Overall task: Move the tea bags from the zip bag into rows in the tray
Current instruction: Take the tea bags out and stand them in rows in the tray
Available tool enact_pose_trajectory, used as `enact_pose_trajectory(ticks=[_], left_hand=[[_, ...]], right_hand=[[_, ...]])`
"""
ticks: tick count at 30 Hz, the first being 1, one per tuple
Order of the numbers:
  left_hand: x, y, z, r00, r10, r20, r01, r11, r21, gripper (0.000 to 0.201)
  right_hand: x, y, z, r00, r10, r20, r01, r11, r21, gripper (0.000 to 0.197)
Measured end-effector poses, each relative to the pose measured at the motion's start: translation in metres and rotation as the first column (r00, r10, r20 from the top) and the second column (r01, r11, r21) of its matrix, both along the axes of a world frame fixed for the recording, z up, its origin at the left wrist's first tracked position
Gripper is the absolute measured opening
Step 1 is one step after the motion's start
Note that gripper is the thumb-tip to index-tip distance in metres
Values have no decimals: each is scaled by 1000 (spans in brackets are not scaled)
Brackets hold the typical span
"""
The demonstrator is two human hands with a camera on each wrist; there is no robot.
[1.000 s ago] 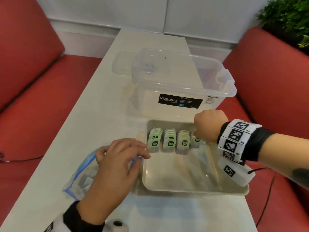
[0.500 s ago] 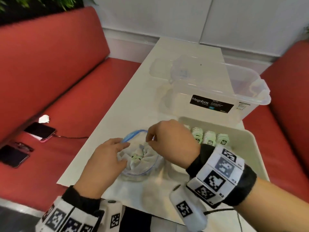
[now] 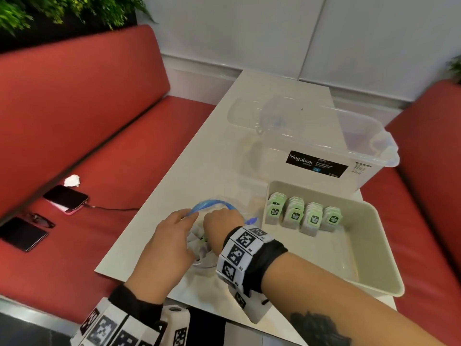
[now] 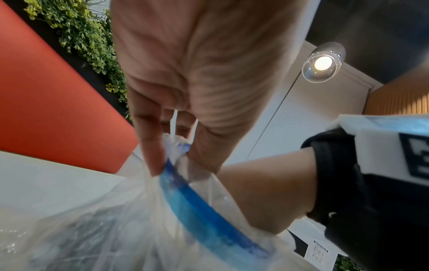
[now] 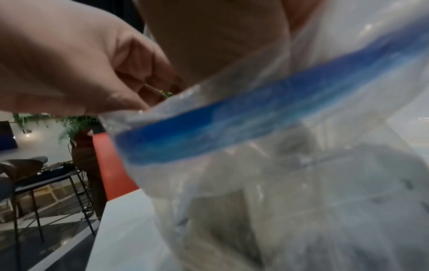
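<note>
The left hand is pinching the blue-zip rim of the zip bag, thumb and fingers squeezed on the plastic right at the seal, so the mouth is held up and open. Right beside it, almost touching, the right hand is plunged down into the bag's mouth with the wrist bent over the opening. Its fingers are buried inside, so I honestly can't tell if they've got hold of anything.

Under both hands, loose tea bags sit in the bottom of the bag, pale paper with a bit of green peeking out. In the wrist views they're just a blur through the plastic.

Just past the right hand, on its outer side, is the tray. Four short rows of green-tagged tea bags stand along its far end, the ones already packed.

Beyond the tray there's a clear Megabox tub. It all sits on a white table. Out past the left hand, on the red bench, lie a phone on a cable and a dark wallet-looking thing.
</note>
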State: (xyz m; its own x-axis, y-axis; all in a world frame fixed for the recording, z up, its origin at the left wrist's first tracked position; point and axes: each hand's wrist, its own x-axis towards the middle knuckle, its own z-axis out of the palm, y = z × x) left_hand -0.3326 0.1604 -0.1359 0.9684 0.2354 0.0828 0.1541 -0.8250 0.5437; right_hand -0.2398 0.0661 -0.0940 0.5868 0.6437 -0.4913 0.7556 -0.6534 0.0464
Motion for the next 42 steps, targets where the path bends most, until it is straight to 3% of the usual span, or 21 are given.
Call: enact_pose_trajectory(ticks=[6, 10, 13, 15, 19, 22, 24, 26, 28, 30, 32, 34, 37, 39, 42], left_hand=[[4, 2, 0, 1000, -4, 7, 4, 1000, -12, 73], [7, 3, -2, 1000, -1, 25, 2, 1000, -27, 72], [9, 5, -4, 999, 18, 36, -16, 999, -50, 67], [10, 6, -4, 999, 28, 46, -25, 998, -60, 60], [10, 3, 3, 994, 74, 80, -70, 996, -58, 48], [9, -4, 19, 970, 111, 216, -64, 974, -216, 50], [8, -11, 32, 957, 122, 264, 7, 897, -441, 49], [8, -15, 41, 964, 87, 251, 104, 747, -657, 49], [11, -22, 47, 975, 27, 219, 155, 622, -768, 49], [17, -29, 51, 984, 33, 177, 132, 538, -832, 36], [21, -37, 53, 989, 62, 135, 94, 441, -892, 28], [25, -42, 52, 993, 56, 103, 76, 355, -932, 28], [30, -48, 52, 996, -4, 92, 90, 253, -963, 24], [35, -52, 53, 994, -50, 102, 108, 156, -982, 26], [39, -56, 55, 989, -102, 109, 112, 22, -993, 32]], right_hand=[[0, -3, 0, 996, 64, 69, -60, 997, -58, 16], [2, -5, 3, 993, 85, 87, -83, 996, -31, 28], [4, -10, 13, 994, 48, 101, -55, 997, 62, 29], [6, -15, 21, 991, 2, 131, -30, 977, 212, 14], [13, -33, 35, 987, -163, -9, 145, 853, 501, 9], [17, -44, 45, 953, -237, -189, 302, 698, 649, 14], [16, -49, 50, 916, -231, -329, 401, 582, 708, 14], [15, -55, 55, 870, -195, -452, 486, 484, 728, 15], [15, -61, 56, 829, -179, -530, 551, 421, 720, 17], [17, -66, 55, 806, -200, -557, 588, 372, 718, 15], [17, -73, 54, 843, -264, -468, 536, 342, 772, 17], [13, -79, 52, 908, -310, -282, 384, 346, 856, 24], [6, -86, 51, 980, -192, -60, 142, 451, 881, 25], [5, -90, 48, 990, -139, -39, 107, 522, 846, 27], [8, -99, 45, 985, -166, -55, 136, 525, 840, 29]])
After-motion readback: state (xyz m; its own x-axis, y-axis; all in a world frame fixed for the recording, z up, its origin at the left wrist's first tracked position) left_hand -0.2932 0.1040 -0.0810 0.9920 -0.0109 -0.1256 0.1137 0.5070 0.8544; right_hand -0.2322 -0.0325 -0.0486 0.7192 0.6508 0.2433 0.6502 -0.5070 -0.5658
